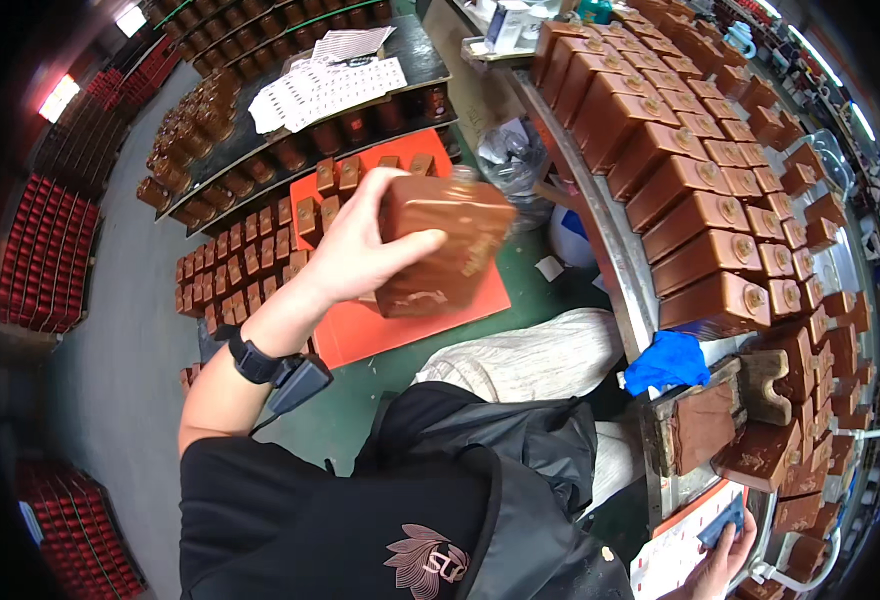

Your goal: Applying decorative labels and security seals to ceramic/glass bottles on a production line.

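My left hand (365, 235) is closed round a large brown glazed square bottle (445, 260), thumb on its near face, holding it in front of me. The bottle is blurred, with a short neck at its far end. Beneath it lies an orange-red board (360, 335), on which several smaller brown bottles (350, 172) stand. Far to the lower right, my right hand (725, 560) is closed on a small flat blue-grey piece (722, 522). That piece lies against a white sheet with red marks (665, 560) at the bench edge.
Rows of brown square bottles (705, 250) fill the bench on my right. A blue cloth (667, 364) and a wooden cradle (705, 425) sit at its near edge. Printed sheets (325, 90) cover a dark table (415, 50) ahead. More small bottles (235, 265) stand left of the board.
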Available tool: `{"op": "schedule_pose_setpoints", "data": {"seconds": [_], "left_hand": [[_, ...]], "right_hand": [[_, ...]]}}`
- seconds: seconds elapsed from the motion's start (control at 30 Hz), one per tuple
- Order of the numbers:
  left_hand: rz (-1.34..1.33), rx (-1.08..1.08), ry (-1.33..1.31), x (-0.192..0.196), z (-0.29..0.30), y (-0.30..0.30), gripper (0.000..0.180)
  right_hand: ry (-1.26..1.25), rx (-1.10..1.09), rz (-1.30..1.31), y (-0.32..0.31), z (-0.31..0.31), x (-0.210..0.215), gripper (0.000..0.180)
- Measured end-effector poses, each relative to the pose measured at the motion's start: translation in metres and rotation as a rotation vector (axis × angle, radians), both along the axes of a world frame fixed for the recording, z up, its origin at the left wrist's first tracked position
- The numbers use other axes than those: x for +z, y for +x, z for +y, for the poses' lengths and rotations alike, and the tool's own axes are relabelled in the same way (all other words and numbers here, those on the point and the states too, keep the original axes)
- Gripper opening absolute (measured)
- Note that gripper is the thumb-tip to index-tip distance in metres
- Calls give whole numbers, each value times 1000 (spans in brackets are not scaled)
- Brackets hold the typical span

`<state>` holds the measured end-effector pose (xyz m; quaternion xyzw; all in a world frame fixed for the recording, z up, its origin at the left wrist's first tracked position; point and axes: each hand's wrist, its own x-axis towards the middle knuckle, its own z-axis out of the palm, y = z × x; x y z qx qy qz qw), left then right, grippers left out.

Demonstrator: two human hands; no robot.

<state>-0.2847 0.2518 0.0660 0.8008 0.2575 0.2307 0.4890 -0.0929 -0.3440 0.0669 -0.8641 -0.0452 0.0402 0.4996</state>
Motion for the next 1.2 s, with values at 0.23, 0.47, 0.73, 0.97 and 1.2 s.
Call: {"op": "schedule_pose_setpoints", "data": {"seconds": [0.23, 0.47, 0.73, 0.97, 1.2], "left_hand": [[224, 608, 68, -151, 48, -151, 59], [502, 967, -42, -286, 41, -241, 65], [79, 1196, -426, -374, 32, -236, 58], [230, 1315, -221, -400, 32, -225, 69], [189, 770, -623, -366, 39, -275, 52]], "right_hand": [[78, -37, -158, -17, 47, 36, 40], [104, -20, -191, 0, 60, 40, 37], [74, 12, -212, 0, 82, 46, 37], [-58, 1, -226, 0, 73, 43, 34], [290, -314, -142, 53, -26, 49, 38]]}}
